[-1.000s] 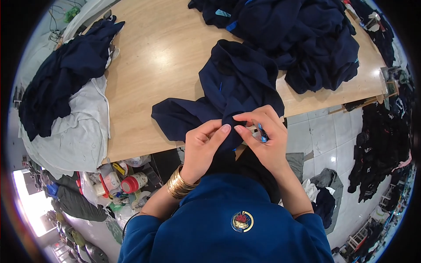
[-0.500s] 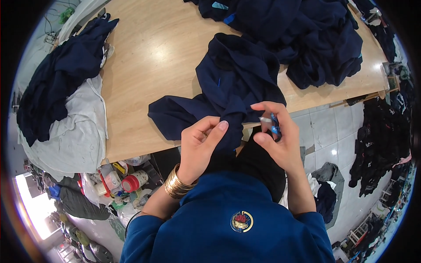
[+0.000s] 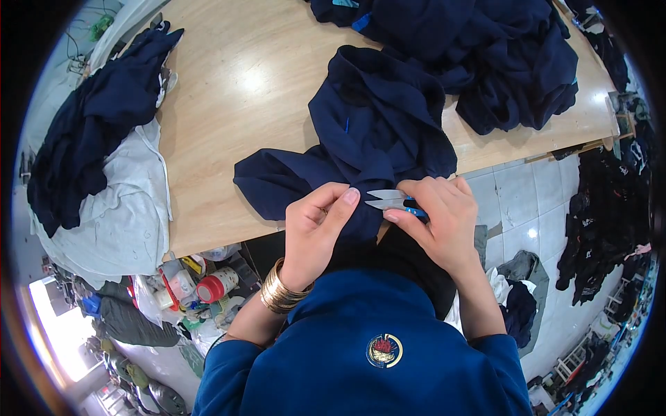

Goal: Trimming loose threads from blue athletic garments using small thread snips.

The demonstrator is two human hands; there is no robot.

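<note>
My left hand (image 3: 316, 225) is closed in a pinch on a dark navy garment (image 3: 374, 118), thumb on top of the cloth. The garment lies bunched on the table and hangs over its near edge. My right hand (image 3: 438, 218) is wrapped round small blue-handled thread snips (image 3: 390, 200). Their two pointed silver blades stand apart and point left, the tips close to my left thumb. Whether the blades touch cloth or thread I cannot tell. A short bright blue mark shows on the garment's upper part.
A large heap of navy garments (image 3: 479, 55) lies at the table's far right. More navy cloth (image 3: 104, 118) rests over a pale grey cloth (image 3: 121, 215) at the left. The wooden table (image 3: 229, 118) ends just before me. Below it stand bags and a red-and-white container (image 3: 215, 286).
The snips have turned in my right hand, so their blades now point left toward my left hand. My right fingers have closed round them. My left hand keeps its pinch.
</note>
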